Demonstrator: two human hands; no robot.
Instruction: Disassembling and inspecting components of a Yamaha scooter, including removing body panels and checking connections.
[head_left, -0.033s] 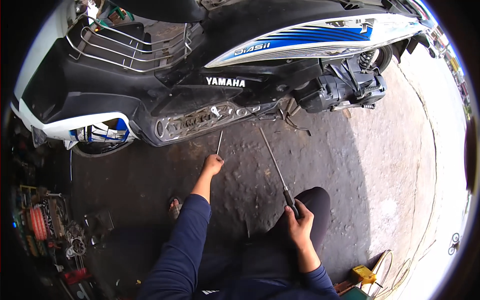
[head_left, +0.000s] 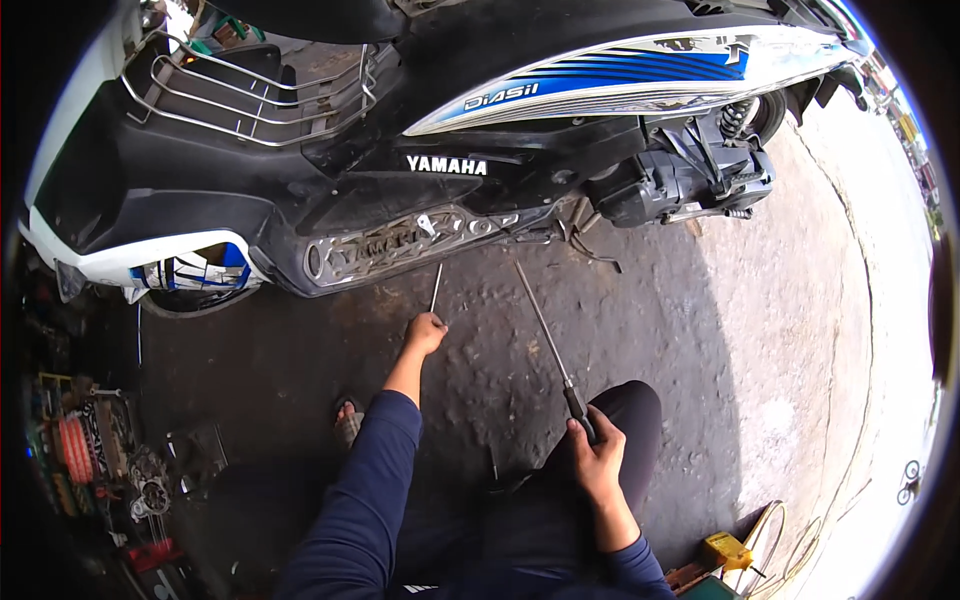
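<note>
A blue, white and black motor scooter [head_left: 330, 200] stands sideways along the top of the view. Below its footboard [head_left: 390, 243], my left hand [head_left: 427, 334] is closed round a slim metal rod [head_left: 437, 285] that points up toward the scooter; the rod's lower end is hidden in my fist. My right hand [head_left: 598, 450], above my right knee, grips the black handle of a long-shafted screwdriver [head_left: 545, 335]. Its thin shaft slants up and left, its tip appearing just under the footboard's rear end near the side stand [head_left: 595, 250].
Tools and parts, among them an orange-red coil [head_left: 75, 450] and a metal engine part [head_left: 150, 490], crowd the left. At lower right lie a yellow box-shaped thing [head_left: 728, 550] and a looped cable [head_left: 768, 530]. The dark, rough floor [head_left: 660, 330] meets sunlit concrete at right.
The scooter's front sits slightly farther left in the view. My hands keep their grips; the screwdriver and my right hand have shifted only a little.
</note>
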